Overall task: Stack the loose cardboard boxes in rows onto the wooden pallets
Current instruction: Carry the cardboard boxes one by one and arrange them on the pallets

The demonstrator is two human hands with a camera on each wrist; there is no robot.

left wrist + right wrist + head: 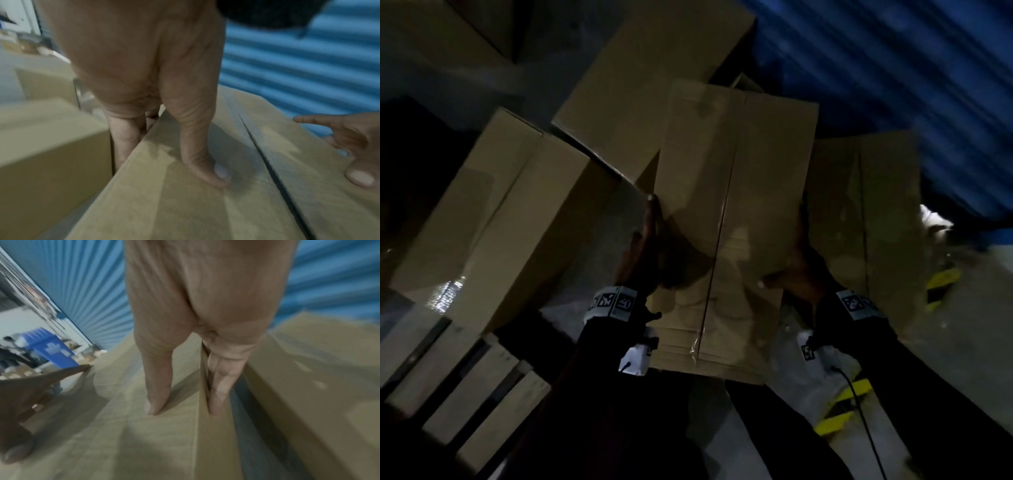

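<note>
I carry a taped brown cardboard box between both hands, lifted in front of me. My left hand presses its left side, thumb flat on the top face and straight fingers down the side. My right hand presses the right side the same way, thumb on top and fingers in the narrow gap beside another box. A wooden pallet lies at the lower left, with a long box resting on it.
A large box sits behind the carried one and another box close on its right. A blue corrugated wall stands behind. Yellow-black floor marking runs at the right. A blue bin stands far off.
</note>
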